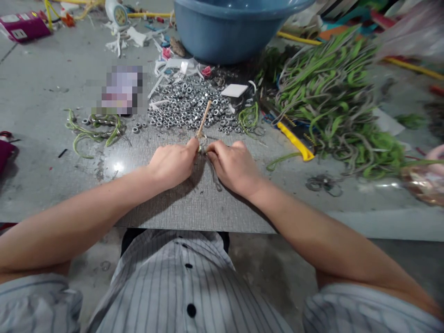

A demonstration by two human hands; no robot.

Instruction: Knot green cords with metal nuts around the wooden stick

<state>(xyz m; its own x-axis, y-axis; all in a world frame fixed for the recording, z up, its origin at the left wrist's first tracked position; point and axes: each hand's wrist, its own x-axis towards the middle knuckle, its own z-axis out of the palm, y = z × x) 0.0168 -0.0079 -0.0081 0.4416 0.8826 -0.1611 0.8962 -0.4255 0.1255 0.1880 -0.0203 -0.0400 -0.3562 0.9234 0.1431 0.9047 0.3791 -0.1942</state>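
Note:
My left hand and my right hand rest side by side on a grey textured board, fingertips meeting. The left hand's fingers pinch a thin wooden stick that slants up and away, with a small metal ring at its base. The right hand is curled shut right beside the ring; what it grips is too small to name. Just beyond the hands lies a heap of several shiny metal nuts.
A blue plastic basin stands behind the nuts. A big tangle of green and grey cords fills the right side, with a yellow-handled tool at its edge. A small bundle of green cords with nuts lies left.

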